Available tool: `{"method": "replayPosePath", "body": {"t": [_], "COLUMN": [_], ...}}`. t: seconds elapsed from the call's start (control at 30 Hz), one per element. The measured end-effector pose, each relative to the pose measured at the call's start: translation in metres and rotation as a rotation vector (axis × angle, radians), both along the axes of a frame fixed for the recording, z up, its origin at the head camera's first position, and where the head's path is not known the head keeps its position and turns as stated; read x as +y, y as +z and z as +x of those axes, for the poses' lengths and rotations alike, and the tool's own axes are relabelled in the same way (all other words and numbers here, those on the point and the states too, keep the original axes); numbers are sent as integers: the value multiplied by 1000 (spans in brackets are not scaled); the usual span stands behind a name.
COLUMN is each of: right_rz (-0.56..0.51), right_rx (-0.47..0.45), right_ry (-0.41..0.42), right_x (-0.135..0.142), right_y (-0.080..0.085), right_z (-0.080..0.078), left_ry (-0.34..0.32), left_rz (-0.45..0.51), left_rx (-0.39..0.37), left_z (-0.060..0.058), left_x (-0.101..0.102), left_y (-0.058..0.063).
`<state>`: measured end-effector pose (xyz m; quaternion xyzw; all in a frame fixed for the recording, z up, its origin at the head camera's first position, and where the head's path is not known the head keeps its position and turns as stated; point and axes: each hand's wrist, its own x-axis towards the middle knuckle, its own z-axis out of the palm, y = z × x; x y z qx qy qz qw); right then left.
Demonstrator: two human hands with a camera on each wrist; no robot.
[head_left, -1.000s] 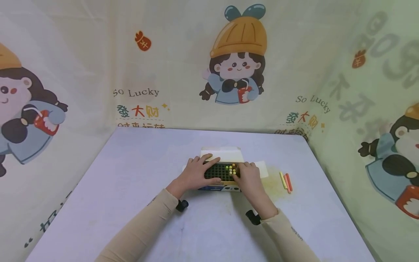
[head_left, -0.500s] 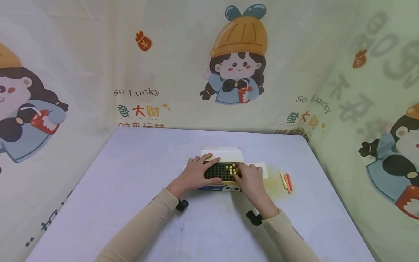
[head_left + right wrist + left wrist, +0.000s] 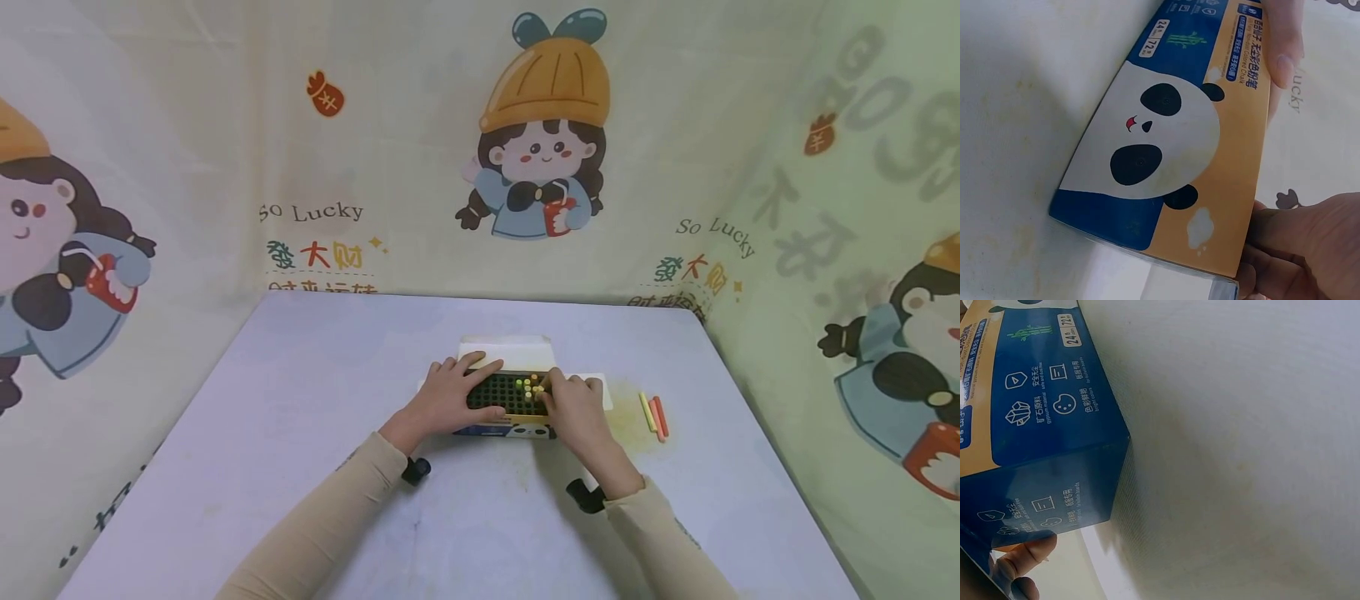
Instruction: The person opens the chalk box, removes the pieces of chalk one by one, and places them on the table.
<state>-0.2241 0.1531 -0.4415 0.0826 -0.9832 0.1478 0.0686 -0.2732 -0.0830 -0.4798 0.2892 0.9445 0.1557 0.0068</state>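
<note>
In the head view, a chalk box [image 3: 491,429] stands on the table with its lid raised. Its black holed tray [image 3: 491,392] carries several yellow and green chalk sticks [image 3: 528,384] toward the right end. My left hand [image 3: 446,398] rests over the left end, fingers spread across the tray and thumb along the front edge. At the right end, my right hand [image 3: 577,408] pinches a yellow chalk stick [image 3: 538,390] between thumb and fingers, low over the tray. The right wrist view shows the box's panda front [image 3: 1166,137] with my curled right fingers [image 3: 1285,250] beside its upper edge.
One yellow stick [image 3: 647,412] and two red-orange chalk sticks [image 3: 660,417] lie on the table to the right of the box. A white end flap [image 3: 600,392] sticks out behind my right hand. Yellowish dust marks the white tabletop [image 3: 633,429]. A printed curtain [image 3: 420,167] surrounds the table.
My right hand has shifted slightly right and toward me, and the yellow chalk stick at its fingertips now shows more clearly. My left hand and the box stay in place.
</note>
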Motion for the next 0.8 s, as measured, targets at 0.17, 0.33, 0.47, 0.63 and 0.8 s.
{"method": "replayPosePath", "body": {"t": [0.17, 0.33, 0.47, 0.63, 0.8], "right_rz": [-8, -32, -50, -66, -59], "right_rx": [4, -13, -50, -43, -1], "right_ry": [3, -14, -42, -49, -42], "right_x": [2, 2, 1, 0, 1], "right_y": [1, 0, -2, -4, -6], "right_z": [-1, -2, -4, -5, -3], "left_ry": [-3, 1, 5, -2, 1], "left_rz": [1, 13, 8, 11, 15], "left_rx": [2, 5, 5, 18, 19], "left_z": [0, 1, 0, 0, 1], "left_x": [0, -1, -1, -1, -1], "left_y": [0, 0, -1, -2, -2]}}
